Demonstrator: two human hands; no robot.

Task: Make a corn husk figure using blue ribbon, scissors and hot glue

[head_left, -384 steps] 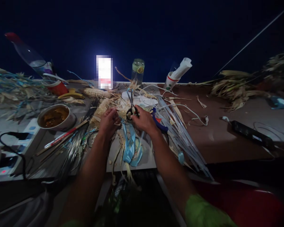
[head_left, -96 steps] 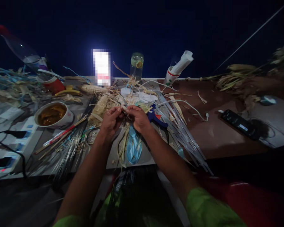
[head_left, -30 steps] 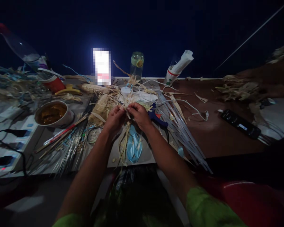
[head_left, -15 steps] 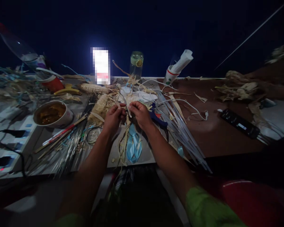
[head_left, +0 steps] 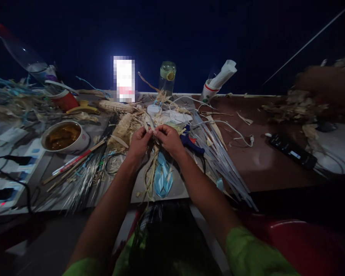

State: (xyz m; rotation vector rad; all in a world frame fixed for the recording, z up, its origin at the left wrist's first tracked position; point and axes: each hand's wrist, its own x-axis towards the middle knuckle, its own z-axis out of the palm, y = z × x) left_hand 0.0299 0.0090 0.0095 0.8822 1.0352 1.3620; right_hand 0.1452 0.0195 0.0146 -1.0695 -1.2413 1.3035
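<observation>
My left hand (head_left: pixel 140 142) and my right hand (head_left: pixel 169 138) meet above the middle of the table, fingertips pinched close together. Both grip a pale husk strip (head_left: pixel 148 123), which loops up above the fingers. Just below them lies a light blue ribbon (head_left: pixel 163 176) beside dangling dry husk strands (head_left: pixel 150 180). A blue glue gun (head_left: pixel 191 142) rests right of my right hand, partly behind it. Corn cobs (head_left: pixel 122 130) lie to the left of my left hand.
On the left are a bowl of brown liquid (head_left: pixel 64 138), a power strip (head_left: pixel 28 172) and thin wires (head_left: pixel 87 184). Clear sticks (head_left: pixel 224 161), a white cable (head_left: pixel 232 128) and a black device (head_left: pixel 293 151) lie right. Behind stands a bottle (head_left: pixel 167 78). Another person's arm (head_left: pixel 324 90) reaches in at far right.
My hands have come closer together, and the strip now arches above the fingertips instead of hanging down between them. The other person's arm and husks at far right have shifted.
</observation>
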